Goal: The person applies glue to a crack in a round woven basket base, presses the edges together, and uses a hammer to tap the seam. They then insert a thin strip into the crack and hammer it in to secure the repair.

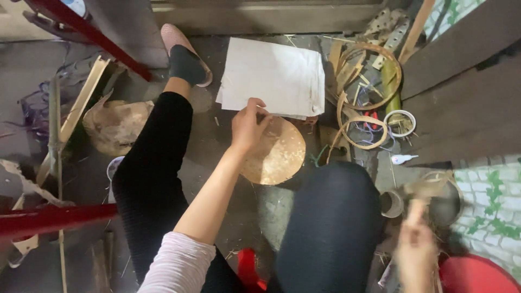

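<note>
Head view: the left hand [248, 126] pinches the near edge of a stack of white paper sheets [274, 76] on the floor, fingers curled, above a round golden-brown woven disc [278, 154]. At near right the blurred right hand [415, 247] grips a pale stick-like handle [417, 209], grasp unclear, with thin bamboo hoops [362, 103] cluttering the far right between dark-trousered knees [152, 163].

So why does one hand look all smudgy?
In the head view, the right hand is smeared by motion blur beside a blurred brush-like tool; the left hand on the white paper stack is sharp; corners fall into shadow.
</note>
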